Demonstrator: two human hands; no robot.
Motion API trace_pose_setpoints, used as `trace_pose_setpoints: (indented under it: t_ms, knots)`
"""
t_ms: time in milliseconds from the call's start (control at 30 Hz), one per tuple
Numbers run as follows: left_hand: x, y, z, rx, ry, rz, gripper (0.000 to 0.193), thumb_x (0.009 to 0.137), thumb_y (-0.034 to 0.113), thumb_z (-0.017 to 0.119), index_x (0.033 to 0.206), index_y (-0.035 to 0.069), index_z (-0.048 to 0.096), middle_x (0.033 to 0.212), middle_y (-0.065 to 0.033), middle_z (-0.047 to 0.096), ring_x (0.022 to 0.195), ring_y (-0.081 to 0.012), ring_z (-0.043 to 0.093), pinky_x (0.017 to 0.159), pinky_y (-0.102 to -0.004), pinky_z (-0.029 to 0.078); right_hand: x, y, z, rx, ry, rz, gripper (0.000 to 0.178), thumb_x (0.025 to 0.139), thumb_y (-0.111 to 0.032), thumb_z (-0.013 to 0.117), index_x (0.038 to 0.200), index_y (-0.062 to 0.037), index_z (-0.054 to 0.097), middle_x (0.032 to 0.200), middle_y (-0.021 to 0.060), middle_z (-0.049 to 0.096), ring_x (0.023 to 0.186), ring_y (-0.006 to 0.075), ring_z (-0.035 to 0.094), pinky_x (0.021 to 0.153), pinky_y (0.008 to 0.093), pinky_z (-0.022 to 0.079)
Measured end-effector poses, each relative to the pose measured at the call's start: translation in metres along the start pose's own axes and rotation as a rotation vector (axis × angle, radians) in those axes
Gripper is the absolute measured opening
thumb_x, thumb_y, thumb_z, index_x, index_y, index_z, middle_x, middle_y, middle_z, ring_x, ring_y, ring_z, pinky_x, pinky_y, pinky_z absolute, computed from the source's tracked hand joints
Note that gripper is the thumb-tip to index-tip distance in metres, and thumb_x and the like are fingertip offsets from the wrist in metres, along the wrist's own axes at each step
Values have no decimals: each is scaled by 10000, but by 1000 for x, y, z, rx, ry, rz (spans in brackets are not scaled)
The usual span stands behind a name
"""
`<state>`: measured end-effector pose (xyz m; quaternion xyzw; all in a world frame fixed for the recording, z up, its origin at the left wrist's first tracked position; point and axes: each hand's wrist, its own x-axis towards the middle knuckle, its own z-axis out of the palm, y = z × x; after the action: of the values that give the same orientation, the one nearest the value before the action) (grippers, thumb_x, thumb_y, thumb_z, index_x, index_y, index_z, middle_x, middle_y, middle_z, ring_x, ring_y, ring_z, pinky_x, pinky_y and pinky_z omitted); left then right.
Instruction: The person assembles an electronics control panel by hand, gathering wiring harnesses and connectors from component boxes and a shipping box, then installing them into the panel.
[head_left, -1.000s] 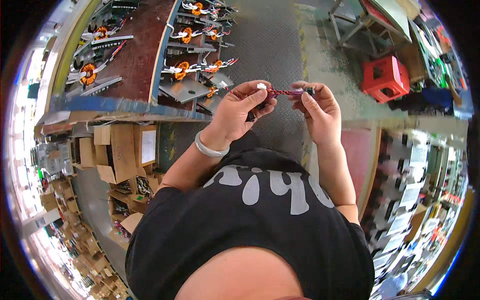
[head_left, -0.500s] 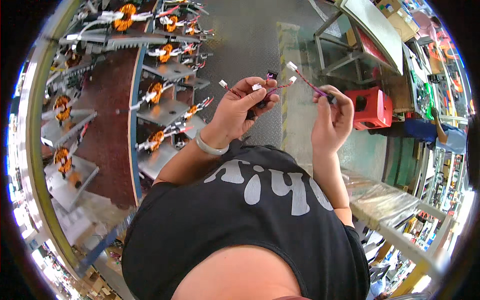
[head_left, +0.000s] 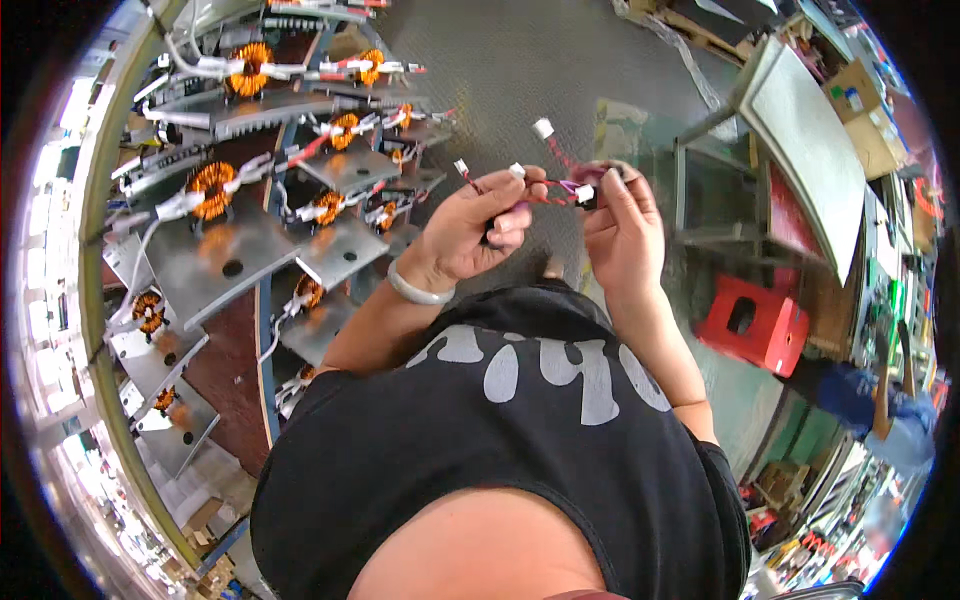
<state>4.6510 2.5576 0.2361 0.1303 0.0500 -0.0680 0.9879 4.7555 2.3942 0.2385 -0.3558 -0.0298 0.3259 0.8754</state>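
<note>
My left hand (head_left: pixel 472 232) is closed around several short wire harnesses. A small white connector (head_left: pixel 461 166) on dark red wire pokes out past the knuckles, and a white plug (head_left: pixel 517 171) shows by the thumb. From that grip, red and purple wires (head_left: pixel 550 186) run across to my right hand (head_left: pixel 628 225), whose thumb and fingers are pinched on a wire harness. Between the hands, a white connector (head_left: pixel 584 193) sits against the right fingertips. Another white connector (head_left: pixel 543 128) sticks up on a twisted red wire. The parts inside both grips are mostly hidden.
On the left, a rack holds metal plates (head_left: pixel 215 265) with orange-wound ring coils (head_left: pixel 212 190) and white-sleeved leads. A red plastic stool (head_left: pixel 755 325) stands at right, beyond it a grey-topped table (head_left: pixel 805 150). A person in blue (head_left: pixel 870 400) is at far right.
My right hand has come leftward, close to my left hand, with its harness. The view has shifted, so the rack, stool and table appear in different places.
</note>
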Motion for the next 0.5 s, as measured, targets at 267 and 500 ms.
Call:
trace_pose_setpoints:
  t_ms: [267,500]
  knots:
    - [135,83,12,492,330,323,218,917,114,535,1104,19,594,959,-85,646,558,-65,489,465,-176,371,166,-44,14,30,-36,222,49,910,-107,546,952,-92,566,937,47,624,817,147,606,667,291,518]
    - [264,208,-39,668,320,305,214,899,141,578,1078,33,624,865,-19,637,559,-49,479,461,-181,356,355,-49,25,-148,1,154,73,894,-84,571,963,-60,562,918,49,621,759,129,605,630,263,513]
